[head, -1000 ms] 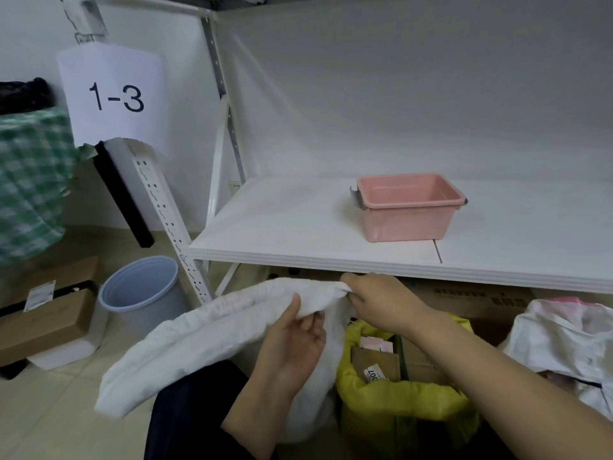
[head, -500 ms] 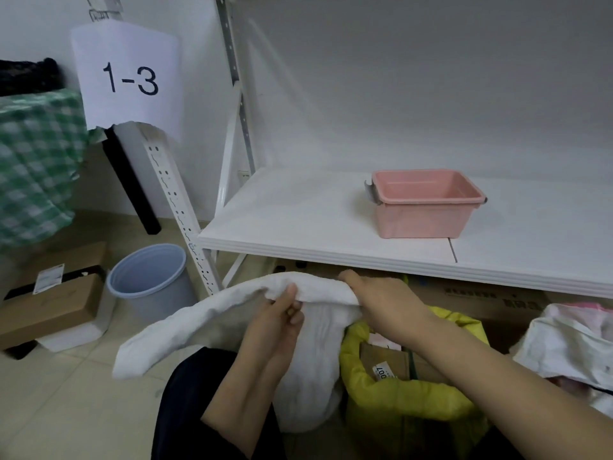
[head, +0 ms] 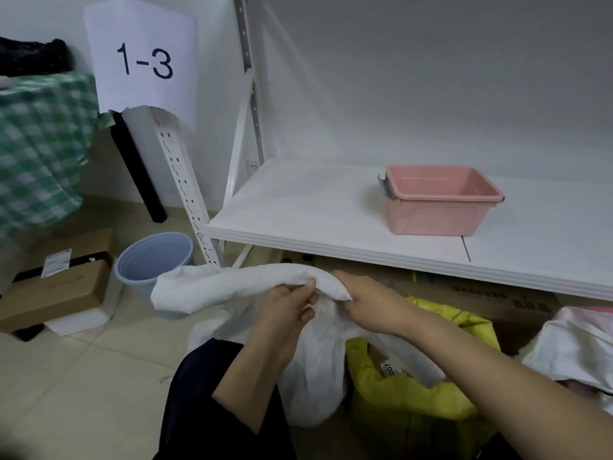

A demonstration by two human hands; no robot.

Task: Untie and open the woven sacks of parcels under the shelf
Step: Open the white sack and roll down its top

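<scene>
Head view, looking down at a white shelf (head: 331,220) whose board runs across the upper right. Below its front edge, over a tiled floor, a white woven sack (head: 232,287) is held up, with its top rolled into a thick band stretching left and its body hanging down between the forearms. Just right of it stands a yellow sack (head: 414,403), mouth gaping on a brown labelled parcel. Another white sack (head: 577,353) sits at the far right, under the shelf. A pink tub (head: 438,207) rests on the shelf, and a blue bucket (head: 149,260) stands on the floor at left. The right hand (head: 368,307) grips the rolled band with curled fingers. The left hand (head: 285,310) pinches the fabric just beside it, between thumb and fingers.
</scene>
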